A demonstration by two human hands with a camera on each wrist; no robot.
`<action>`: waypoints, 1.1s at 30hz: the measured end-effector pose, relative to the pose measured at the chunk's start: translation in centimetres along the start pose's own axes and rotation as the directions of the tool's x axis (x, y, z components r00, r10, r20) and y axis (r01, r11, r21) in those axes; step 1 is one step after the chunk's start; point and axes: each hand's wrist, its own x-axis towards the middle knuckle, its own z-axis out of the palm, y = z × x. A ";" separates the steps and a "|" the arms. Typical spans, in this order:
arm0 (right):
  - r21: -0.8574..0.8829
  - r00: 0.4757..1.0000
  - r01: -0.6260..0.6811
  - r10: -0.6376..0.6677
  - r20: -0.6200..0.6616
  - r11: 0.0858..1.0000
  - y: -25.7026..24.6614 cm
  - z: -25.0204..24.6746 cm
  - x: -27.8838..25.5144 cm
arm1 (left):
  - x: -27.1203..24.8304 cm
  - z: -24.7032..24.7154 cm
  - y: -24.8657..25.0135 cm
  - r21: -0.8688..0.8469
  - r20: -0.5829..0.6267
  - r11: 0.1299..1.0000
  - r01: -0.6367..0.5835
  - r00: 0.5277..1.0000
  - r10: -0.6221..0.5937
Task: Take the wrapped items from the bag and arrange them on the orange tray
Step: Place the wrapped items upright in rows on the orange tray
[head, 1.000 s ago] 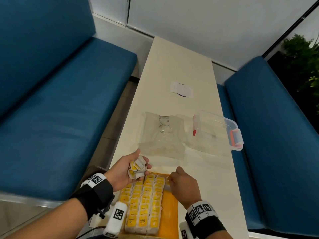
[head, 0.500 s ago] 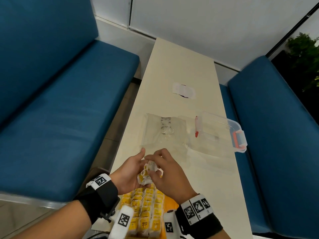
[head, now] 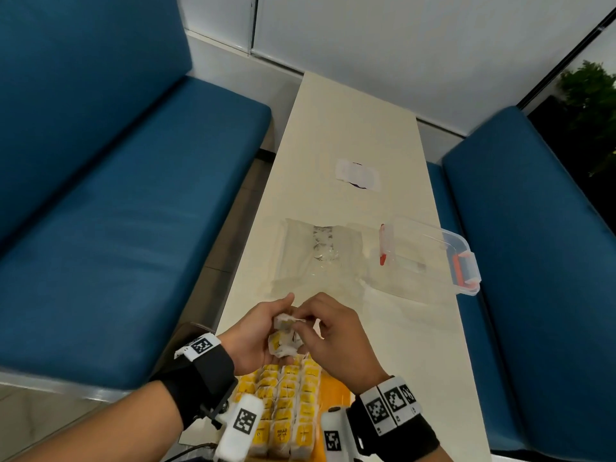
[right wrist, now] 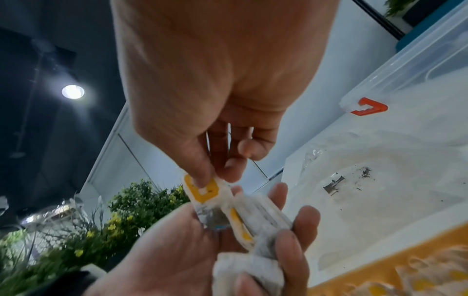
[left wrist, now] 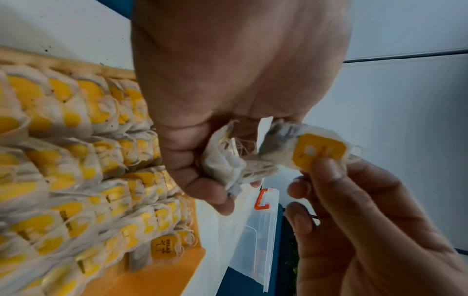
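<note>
The wrapped items are small white tea bags with yellow tags. My left hand (head: 266, 330) grips a small bundle of them (head: 283, 345) just above the far end of the orange tray (head: 336, 391). My right hand (head: 310, 316) pinches one tea bag (left wrist: 316, 152) by its yellow tag at the top of the bundle (right wrist: 258, 220). It still touches the bundle (left wrist: 225, 160). Several neat rows of tea bags (head: 286, 405) cover the tray's left part. The clear plastic bag (head: 320, 258) lies flat on the table beyond my hands.
A clear plastic box (head: 430, 255) with orange latches stands right of the bag, near the table's right edge. A white paper scrap (head: 358, 171) lies farther back. Blue benches flank the narrow table. The tray's right strip (left wrist: 157, 280) is bare orange.
My right hand left the tray's far edge and came up to the bundle in my left hand, where it now pinches one tea bag. The left hand stayed almost in place.
</note>
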 end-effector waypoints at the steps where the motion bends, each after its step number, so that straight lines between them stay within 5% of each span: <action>1: 0.034 1.000 -0.015 0.016 -0.024 0.999 -0.1 -0.2 0.1 | 0.1 -0.1 0.0 -0.008 -0.004 1.000 0.006 1.000 -0.006; 10: 0.044 0.980 -0.109 0.115 -0.162 0.993 0.2 -3.2 0.0 | 0.3 -1.4 -0.4 0.056 -0.057 0.998 -0.030 0.998 0.033; 17: -0.200 0.935 -0.351 0.355 -0.014 0.915 1.8 -4.6 -1.7 | 0.2 -2.4 -0.7 0.047 -0.005 0.998 -0.047 0.999 0.047; 24: -0.465 0.826 -0.346 0.499 0.261 0.815 4.1 -3.2 -4.5 | 0.1 -2.4 -0.8 0.069 -0.013 0.996 -0.058 0.998 0.059; 28: -0.456 0.745 -0.383 0.560 0.361 0.803 5.2 -2.7 -4.9 | 0.2 -2.5 -0.8 0.069 -0.013 0.996 -0.056 0.998 0.058; 33: -0.561 0.754 -0.334 0.572 0.322 0.757 6.6 -1.3 -5.1 | 0.3 -2.5 -0.7 0.052 -0.013 0.997 -0.056 0.998 0.057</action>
